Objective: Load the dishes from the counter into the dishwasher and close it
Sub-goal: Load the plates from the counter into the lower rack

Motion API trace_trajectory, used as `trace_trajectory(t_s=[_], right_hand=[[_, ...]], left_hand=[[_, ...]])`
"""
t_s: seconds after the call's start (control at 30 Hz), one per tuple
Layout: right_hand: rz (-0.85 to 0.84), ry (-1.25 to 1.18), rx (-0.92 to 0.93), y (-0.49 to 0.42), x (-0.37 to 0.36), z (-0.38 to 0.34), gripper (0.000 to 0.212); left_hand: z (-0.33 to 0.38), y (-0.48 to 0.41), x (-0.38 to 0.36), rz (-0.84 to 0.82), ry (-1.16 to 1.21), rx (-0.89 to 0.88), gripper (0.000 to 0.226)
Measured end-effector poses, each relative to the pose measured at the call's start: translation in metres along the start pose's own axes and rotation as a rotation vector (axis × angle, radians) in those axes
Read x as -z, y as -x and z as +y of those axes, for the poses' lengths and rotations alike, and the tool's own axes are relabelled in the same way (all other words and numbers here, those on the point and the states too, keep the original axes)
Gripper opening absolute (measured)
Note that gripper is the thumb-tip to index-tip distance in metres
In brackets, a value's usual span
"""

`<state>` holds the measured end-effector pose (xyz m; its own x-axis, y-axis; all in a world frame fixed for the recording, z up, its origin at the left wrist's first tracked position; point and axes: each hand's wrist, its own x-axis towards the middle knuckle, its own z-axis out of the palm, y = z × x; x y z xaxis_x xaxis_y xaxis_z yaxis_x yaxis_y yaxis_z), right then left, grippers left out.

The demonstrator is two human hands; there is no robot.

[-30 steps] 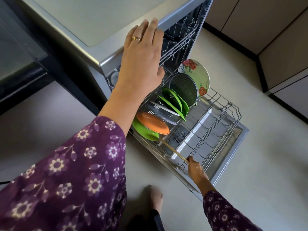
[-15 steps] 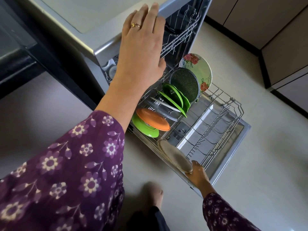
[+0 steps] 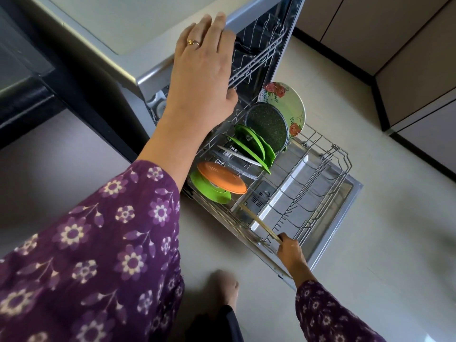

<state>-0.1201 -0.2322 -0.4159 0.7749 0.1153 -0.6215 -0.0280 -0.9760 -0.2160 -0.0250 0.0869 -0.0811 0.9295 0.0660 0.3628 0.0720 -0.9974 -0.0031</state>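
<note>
The dishwasher (image 3: pixel 158 77) stands open with its lower rack (image 3: pixel 328 166) pulled out over the lowered door (image 3: pixel 345 193). In the rack stand a floral plate (image 3: pixel 291 99), a dark speckled plate (image 3: pixel 269 124), green plates (image 3: pixel 254 146), an orange plate (image 3: pixel 219 176) and a green bowl (image 3: pixel 209 191). My right hand (image 3: pixel 291 253) grips a thin beige plate (image 3: pixel 259 220), seen edge-on, at the rack's near edge. My left hand (image 3: pixel 202 77) rests flat with spread fingers on the dishwasher's top front edge, holding nothing.
The upper rack (image 3: pixel 256 60) sits inside the machine. The countertop (image 3: pixel 103 23) lies at upper left. Cabinets (image 3: pixel 407 53) line the far right. My bare foot (image 3: pixel 224 287) stands on the pale floor near the door's corner.
The beige plate, tilted flat half a second ago, is turned edge-on again in the rack. My left hand has stayed on the dishwasher's top edge.
</note>
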Motion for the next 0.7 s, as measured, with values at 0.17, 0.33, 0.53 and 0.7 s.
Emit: trace_trajectory(t_s=[0.17,0.33,0.53,0.7], right_hand=[[-0.090,-0.046,-0.005,-0.008,0.001,0.011,0.022],[-0.111,-0.040,-0.024,-0.001,-0.007,0.015,0.023],[-0.110,0.001,-0.061,0.007,-0.016,0.010,0.038],[-0.127,0.083,-0.067,0.018,-0.010,-0.001,0.053]], left_hand=[[-0.001,-0.001,0.000,-0.003,-0.010,-0.002,0.065],[-0.001,0.000,0.000,-0.010,-0.010,-0.011,0.067],[-0.003,0.000,0.000,-0.021,-0.020,-0.020,0.067],[-0.004,-0.001,0.003,-0.057,0.000,-0.028,0.068]])
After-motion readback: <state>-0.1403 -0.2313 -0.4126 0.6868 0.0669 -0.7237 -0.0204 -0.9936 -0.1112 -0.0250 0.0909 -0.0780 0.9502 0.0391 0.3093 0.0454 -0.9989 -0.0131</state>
